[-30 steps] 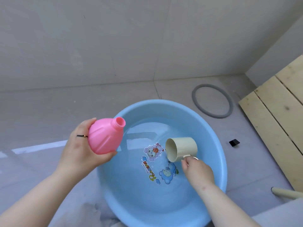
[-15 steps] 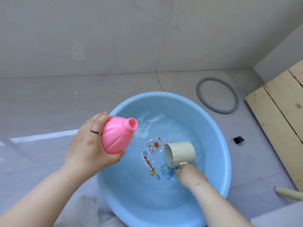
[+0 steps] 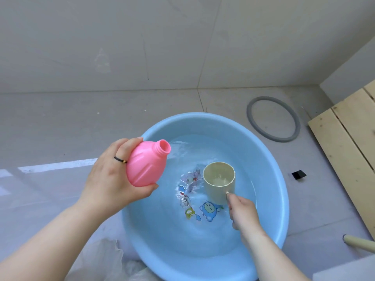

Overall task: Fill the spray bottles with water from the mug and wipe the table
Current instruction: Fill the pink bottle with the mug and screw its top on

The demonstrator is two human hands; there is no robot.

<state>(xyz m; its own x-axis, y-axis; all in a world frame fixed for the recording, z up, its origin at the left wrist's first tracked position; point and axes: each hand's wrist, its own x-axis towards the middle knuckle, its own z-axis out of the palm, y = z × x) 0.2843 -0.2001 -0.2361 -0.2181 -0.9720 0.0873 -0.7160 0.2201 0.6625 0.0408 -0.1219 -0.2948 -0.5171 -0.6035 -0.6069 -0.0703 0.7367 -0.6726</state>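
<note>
- The left hand (image 3: 110, 179) wraps round the belly of a pink spray bottle (image 3: 143, 166), fingers curled behind it and the thumb pressed under its base.
- A dark band with a gold bead (image 3: 120, 159) sits on one finger of that hand.
- The bottle has no spray head on it. It is tilted, with its open threaded neck pointing up and to the right, above the left rim of the basin.
- The right hand (image 3: 243, 212) is closed on the handle of a cream mug (image 3: 219, 184), with the thumb lying on top near the mug's near side. The handle itself is mostly hidden.
- The mug stands nearly upright over the middle of the basin, mouth up, with a little water visible inside. Whether its base is in the water I cannot tell.
- The mug is to the right of the bottle and slightly nearer, and the two are apart.
- A round blue basin (image 3: 274, 171) sits on the grey tiled floor (image 3: 60, 122) and holds rippling water over cartoon stickers (image 3: 209, 209) on its bottom.
- A grey ring (image 3: 249, 118) lies on the floor at the far right of the basin.
- Pale wooden boards (image 3: 345, 151) lie further right, with a small black square (image 3: 298, 175) between them and the basin.
- A cream tube (image 3: 359, 242) pokes in at the near right.
- Crumpled clear plastic (image 3: 105, 258) lies at the near left of the basin.
</note>
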